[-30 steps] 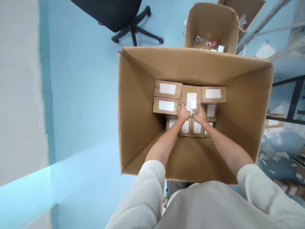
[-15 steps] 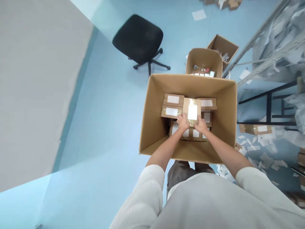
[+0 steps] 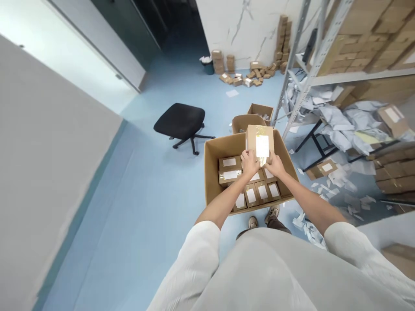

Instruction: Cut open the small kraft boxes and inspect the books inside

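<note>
Between my two hands is a small brown cardboard box [image 3: 250, 137] with clear tape and a white label [image 3: 262, 146]. My left hand [image 3: 249, 163] grips its near left corner, and my right hand [image 3: 275, 166] grips the near right corner. The held box is above a large open carton [image 3: 212, 149], over its far side. Inside that carton lie several similar labelled boxes, among them one at the left [image 3: 230, 162] and one in the near row [image 3: 262, 192]. My forearms hide part of the contents.
Behind the large carton stand two smaller open cartons, one of them here [image 3: 241, 123]. A black wheeled chair [image 3: 181, 121] is at the left. Metal shelving [image 3: 303, 84] with boxes and grey bags rises at the right. Paper scraps [image 3: 327, 185] litter the floor; boxes [image 3: 256, 77] lie by the far wall.
Both hands have raised the small box out of the large carton, and it tilts more toward me. My view has lifted, so the far wall and shelving now show.
</note>
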`<state>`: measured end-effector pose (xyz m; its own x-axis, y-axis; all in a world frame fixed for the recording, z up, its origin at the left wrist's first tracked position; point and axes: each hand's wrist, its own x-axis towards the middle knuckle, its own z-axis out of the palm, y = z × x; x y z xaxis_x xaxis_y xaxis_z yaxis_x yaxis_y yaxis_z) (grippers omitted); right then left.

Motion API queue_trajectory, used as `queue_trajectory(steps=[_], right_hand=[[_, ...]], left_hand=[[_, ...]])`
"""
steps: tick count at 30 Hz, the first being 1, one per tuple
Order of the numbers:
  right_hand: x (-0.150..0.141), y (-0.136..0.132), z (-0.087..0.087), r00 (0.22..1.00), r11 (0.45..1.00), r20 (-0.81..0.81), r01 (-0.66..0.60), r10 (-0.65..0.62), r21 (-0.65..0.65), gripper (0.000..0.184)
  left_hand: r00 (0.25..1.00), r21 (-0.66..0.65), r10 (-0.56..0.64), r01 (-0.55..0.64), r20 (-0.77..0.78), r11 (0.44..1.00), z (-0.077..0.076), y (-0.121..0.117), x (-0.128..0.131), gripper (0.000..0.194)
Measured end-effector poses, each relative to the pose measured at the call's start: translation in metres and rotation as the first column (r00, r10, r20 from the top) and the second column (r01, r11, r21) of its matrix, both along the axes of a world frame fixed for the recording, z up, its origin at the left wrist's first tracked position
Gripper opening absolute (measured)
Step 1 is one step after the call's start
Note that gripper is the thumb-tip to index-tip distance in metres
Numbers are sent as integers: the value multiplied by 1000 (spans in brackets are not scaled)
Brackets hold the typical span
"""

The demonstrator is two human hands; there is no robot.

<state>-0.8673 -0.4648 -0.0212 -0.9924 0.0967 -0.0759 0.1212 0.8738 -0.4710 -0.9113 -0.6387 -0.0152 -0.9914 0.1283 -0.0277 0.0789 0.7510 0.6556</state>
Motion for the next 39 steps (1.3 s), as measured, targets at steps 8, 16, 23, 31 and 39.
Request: queue_trajectory(steps=[8,16,23,31,39], right_hand=[[53,77,73,939,954,-166,299,-301,-38,90],[178,195,95,810,827,-198,562,-552,-7,89],[337,298,85,655,658,-110,753,-748,12,80],[493,370,43,470,478,93,874,-878,90,75],[573,401,14,357,375,184,924,-916,72,64]], left_hand=[[956,60,-237,251,-174,966,78,89,11,73],[816,48,-530,553,-231,832,95,243,83,78],[681,93,-714,731,-162,676,73,393,212,90],[552,127,-833,824,39,552,13,500,355,78],[419,96,-901,898,108,429,-13,552,425,60]])
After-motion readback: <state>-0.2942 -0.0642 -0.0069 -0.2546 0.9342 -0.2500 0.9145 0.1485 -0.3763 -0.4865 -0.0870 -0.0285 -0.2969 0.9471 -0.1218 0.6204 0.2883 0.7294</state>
